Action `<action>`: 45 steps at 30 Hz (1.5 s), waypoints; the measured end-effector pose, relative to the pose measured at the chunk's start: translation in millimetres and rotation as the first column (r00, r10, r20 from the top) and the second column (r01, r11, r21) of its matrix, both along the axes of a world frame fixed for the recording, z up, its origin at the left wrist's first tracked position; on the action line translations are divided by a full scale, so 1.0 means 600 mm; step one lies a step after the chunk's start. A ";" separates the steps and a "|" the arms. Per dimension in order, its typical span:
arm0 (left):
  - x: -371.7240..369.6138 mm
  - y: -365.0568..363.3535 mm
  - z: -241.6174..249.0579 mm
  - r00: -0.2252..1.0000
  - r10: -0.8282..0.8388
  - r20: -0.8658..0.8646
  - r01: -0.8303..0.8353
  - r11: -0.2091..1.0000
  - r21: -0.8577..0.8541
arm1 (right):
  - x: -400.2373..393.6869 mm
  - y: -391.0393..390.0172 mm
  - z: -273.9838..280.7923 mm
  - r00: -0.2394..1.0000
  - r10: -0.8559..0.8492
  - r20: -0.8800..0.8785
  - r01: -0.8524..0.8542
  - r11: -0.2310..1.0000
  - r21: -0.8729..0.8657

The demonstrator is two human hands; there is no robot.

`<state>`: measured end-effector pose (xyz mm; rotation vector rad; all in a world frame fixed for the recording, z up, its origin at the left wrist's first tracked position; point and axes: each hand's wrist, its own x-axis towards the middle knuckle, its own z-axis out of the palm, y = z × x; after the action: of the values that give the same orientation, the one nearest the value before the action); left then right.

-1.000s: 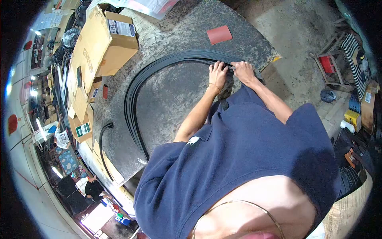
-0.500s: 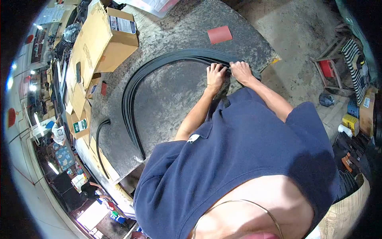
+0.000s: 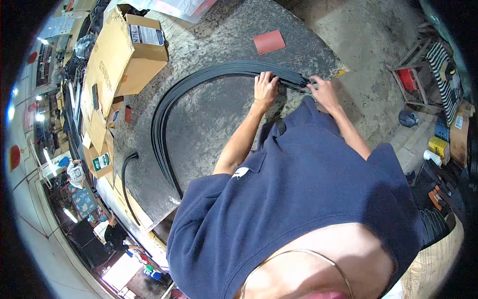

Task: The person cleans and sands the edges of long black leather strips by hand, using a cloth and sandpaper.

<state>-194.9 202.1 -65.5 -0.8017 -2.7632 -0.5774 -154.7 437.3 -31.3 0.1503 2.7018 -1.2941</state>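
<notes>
A thick bundle of thin black strips (image 3: 164, 107) lies in a wide arc on the dark worktable (image 3: 204, 117). My left hand (image 3: 265, 90) is closed over the bundle near its right end, fingers curled down onto the strips. Just to the right, my right hand (image 3: 324, 93) is at the strips' ends with thumb and fingers apart. Whether its fingertips touch a strip is hard to see. A shorter black bundle (image 3: 124, 182) lies curved at the table's left side.
A reddish rectangular sheet (image 3: 269, 42) lies toward the far edge. Cardboard boxes (image 3: 144, 70) stand at the left. Right of the table are concrete floor (image 3: 366, 55), a wooden stool frame (image 3: 406, 82) and a yellow box (image 3: 438, 148). Other people (image 3: 115, 235) work at far left.
My right hand has come off the bundle, shifting right and slightly down to the strip ends, its fingers opening. My left hand stays on the strips. The view has shifted slightly.
</notes>
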 end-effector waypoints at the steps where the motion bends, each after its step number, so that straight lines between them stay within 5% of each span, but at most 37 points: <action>1: -0.001 0.001 0.001 1.000 -0.005 0.002 0.005 1.000 -0.008 | 0.008 0.015 -0.009 1.000 -0.003 0.005 0.003 1.000 0.000; 7: -0.001 0.017 0.008 0.992 -0.016 0.121 0.042 0.976 -0.215 | 0.029 0.017 -0.082 0.993 0.004 -0.119 0.021 0.978 0.209; 14: 0.017 0.005 -0.016 0.986 -0.102 0.131 0.131 0.962 -0.240 | 0.020 0.010 -0.089 0.973 -0.019 -0.229 0.039 0.996 0.083; 27: 0.033 0.013 -0.012 0.982 -0.079 0.173 0.106 0.982 -0.155 | 0.007 -0.009 -0.040 0.995 -0.104 0.011 0.099 0.972 0.212; 30: 0.028 0.015 -0.015 0.984 -0.058 0.168 0.094 0.972 -0.217 | 0.018 -0.009 -0.041 0.967 0.164 0.198 -0.223 0.915 0.335; 37: 0.014 0.020 -0.024 0.982 -0.077 0.174 0.116 0.967 -0.227 | -0.002 -0.036 -0.060 0.922 0.284 0.263 -0.359 0.880 0.312; 42: -0.002 0.025 -0.007 0.987 -0.095 0.129 0.128 0.949 -0.287 | -0.008 -0.033 -0.053 0.940 0.228 0.255 -0.299 0.910 0.288; 44: -0.019 0.029 0.023 0.979 -0.064 0.191 0.105 0.972 -0.211 | 0.002 -0.029 -0.043 0.988 -0.059 0.145 0.019 0.964 0.265; 45: -0.032 0.029 0.037 0.979 -0.064 0.196 0.101 0.978 -0.184 | 0.004 -0.024 -0.048 0.988 -0.050 0.147 0.010 0.965 0.263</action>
<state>-214.1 219.8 -43.2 -0.9535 -3.0079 -0.4235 -152.4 422.6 -59.9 0.3066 2.7331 -0.8849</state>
